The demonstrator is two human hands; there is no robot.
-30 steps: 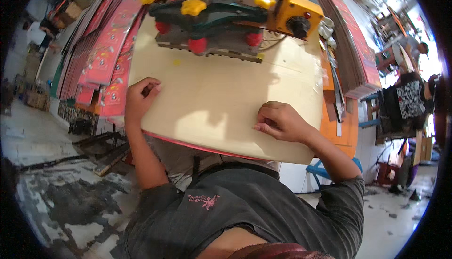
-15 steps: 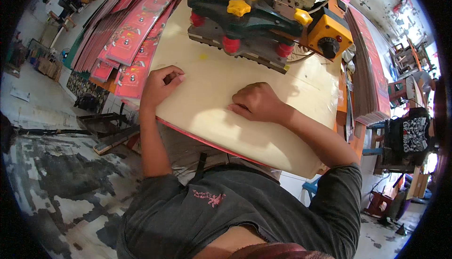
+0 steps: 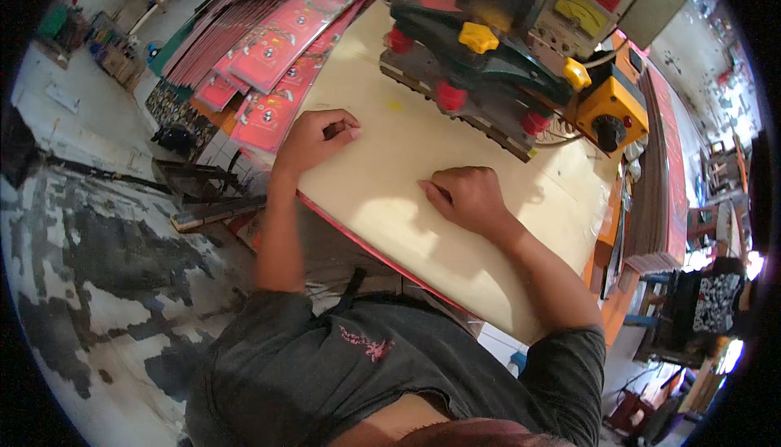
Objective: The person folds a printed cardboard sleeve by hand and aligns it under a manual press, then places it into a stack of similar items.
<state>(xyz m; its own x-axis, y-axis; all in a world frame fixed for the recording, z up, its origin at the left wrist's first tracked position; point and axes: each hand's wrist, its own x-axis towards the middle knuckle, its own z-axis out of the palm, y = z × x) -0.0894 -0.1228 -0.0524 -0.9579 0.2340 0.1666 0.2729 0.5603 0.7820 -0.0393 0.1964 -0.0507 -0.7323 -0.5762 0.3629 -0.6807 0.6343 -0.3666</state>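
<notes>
Both my hands rest on a large cream board (image 3: 390,227) in front of me. Near its left edge, my left hand (image 3: 319,142) is loosely closed, fingers curled toward the thumb, with nothing visible between them. My right hand (image 3: 470,196) lies closer to the middle, curled into a fist with the thumb side facing left; nothing shows in it, though the palm is hidden. Beyond the hands, a dark press head (image 3: 472,89) with yellow star knobs (image 3: 478,38) and red spacers hangs over the board.
Stacked red printed sheets (image 3: 281,52) lie fanned out at the far left. A tall pile of similar sheets (image 3: 661,178) stands at the right. Beside the press sits a yellow control box (image 3: 614,117) with a black dial. Stained floor (image 3: 114,284) shows at the left.
The view has turned, so the board and press appear farther right and tilted. Both hands stay at about the same places on the board; the right fist looks slightly turned.
</notes>
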